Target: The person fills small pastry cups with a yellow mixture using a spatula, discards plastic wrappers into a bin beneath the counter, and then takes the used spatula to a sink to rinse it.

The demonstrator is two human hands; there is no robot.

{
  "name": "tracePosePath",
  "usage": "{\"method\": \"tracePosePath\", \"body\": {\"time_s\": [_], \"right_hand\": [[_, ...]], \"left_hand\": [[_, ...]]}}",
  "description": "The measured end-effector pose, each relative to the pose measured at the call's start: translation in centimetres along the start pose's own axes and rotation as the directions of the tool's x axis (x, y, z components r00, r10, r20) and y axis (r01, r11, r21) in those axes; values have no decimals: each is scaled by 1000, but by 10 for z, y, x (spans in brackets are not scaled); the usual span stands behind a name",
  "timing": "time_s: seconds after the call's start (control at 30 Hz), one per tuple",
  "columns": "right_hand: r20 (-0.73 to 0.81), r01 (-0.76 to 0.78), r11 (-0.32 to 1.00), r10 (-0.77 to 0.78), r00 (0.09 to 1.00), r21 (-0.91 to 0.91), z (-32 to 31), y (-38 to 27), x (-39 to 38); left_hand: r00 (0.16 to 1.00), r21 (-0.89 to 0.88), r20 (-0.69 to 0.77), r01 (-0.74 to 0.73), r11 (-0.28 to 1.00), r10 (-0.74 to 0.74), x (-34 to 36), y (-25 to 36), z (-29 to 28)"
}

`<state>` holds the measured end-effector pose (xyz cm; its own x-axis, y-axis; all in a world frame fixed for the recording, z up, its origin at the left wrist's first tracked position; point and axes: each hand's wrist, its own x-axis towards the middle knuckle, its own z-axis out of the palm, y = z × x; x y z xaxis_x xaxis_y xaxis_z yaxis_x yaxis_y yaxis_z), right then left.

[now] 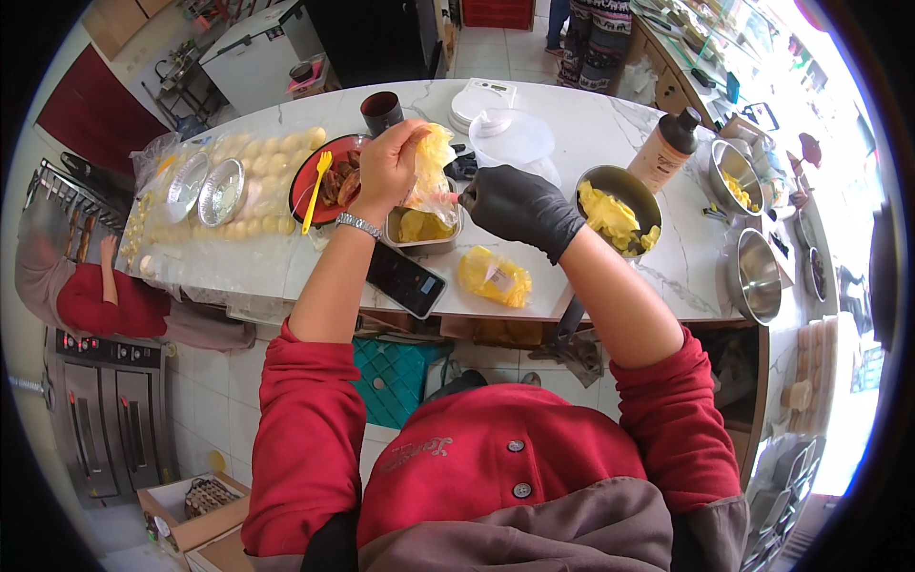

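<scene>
White table (681,291) with gray lines stretches across a busy room. Over its middle is one clear bag (431,157) with yellow stuff inside. It is up in the air, above one metal tin (419,249) that has yellow food in it. The bare left hand (391,162) is closed on the bag. The right hand (524,205), in one black glove, is curled up at the bag's other side; I cannot tell if its fingertips pinch it.

Near the tin are one dark phone (405,279) and one yellow packet (494,276). To the left sits one red plate (305,186) with brown pieces and one yellow spoon (316,194). Behind are one dark cup (381,111), one white scale (483,96) and one clear tub (515,138).

On the right, one round bowl (646,203) holds yellow lumps, by one brown bottle (664,153). Two more metal bowls (760,276) are farther right. Far left, two shiny foil dishes (222,191) sit among many pale balls (269,164), too many to count. One other person (105,300) in red is beside that end.
</scene>
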<state>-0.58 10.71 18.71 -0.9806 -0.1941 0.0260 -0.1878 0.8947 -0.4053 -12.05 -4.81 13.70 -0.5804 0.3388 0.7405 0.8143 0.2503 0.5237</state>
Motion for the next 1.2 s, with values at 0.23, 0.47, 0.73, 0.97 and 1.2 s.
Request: {"method": "tracePosePath", "body": {"time_s": [0.23, 0.47, 0.73, 0.97, 1.2], "right_hand": [[55, -17, 993, 24, 998, -116, 0, -7, -4], [26, -29, 986, 34, 999, -163, 5, -14, -12], [-20, -25, 978, 22, 1000, -206, 12, -18, -20], [-15, -53, 970, 51, 999, -238, 27, -5, -19], [-98, -1, 963, -27, 995, -271, 32, 9, -32]], "left_hand": [[993, 76, 83, -85, 993, 79, 5, 2, 2], [998, 103, 46, -41, 994, 37, 10, 5, -2], [1000, 172, -11, -19, 985, 21, 21, 5, -14], [990, 127, -127, -52, 991, 68, 31, 7, -29], [928, -180, -327, 127, 975, -181, 37, 8, -72]]}}
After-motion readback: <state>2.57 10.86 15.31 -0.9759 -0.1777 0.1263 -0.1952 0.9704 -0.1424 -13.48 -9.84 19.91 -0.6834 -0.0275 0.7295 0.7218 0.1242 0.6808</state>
